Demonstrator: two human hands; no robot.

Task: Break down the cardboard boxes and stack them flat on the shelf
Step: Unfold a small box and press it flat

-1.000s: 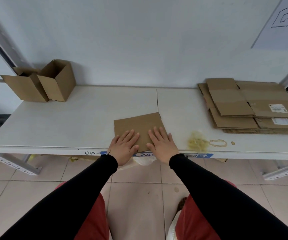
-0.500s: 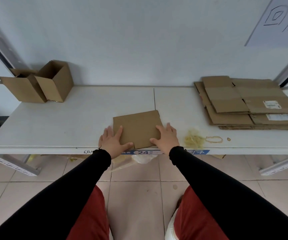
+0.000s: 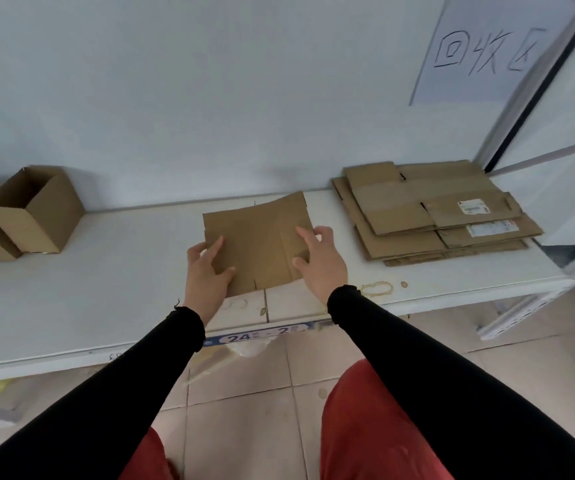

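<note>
Fingers of the left hand (image 3: 206, 271) are spread and pinch the left edge of the flat box (image 3: 258, 240), thumb on top near its front left corner. Fingers of the right hand (image 3: 320, 261) are loosely spread too, thumb and fingertips laid on the sheet's right side; whether any curl under its edge I cannot tell. Both sleeves (image 3: 417, 368) are black.

At the shelf's (image 3: 106, 289) far left end, by the back edge, two open boxes (image 3: 33, 213) stand side by side, touching, openings tilted upward. The flat box is at the middle of the shelf, over the seam between its two panels; whether it lies on the surface or is lifted is unclear. A number label (image 3: 258, 336) sits on the front edge below it. A brown ring stain (image 3: 377, 289) marks the shelf just right of the right wrist. At the right end, the stack (image 3: 428, 213) of flattened boxes lies against the back edge, two white labels showing. A paper sign (image 3: 483, 53) hangs on the wall above it.
</note>
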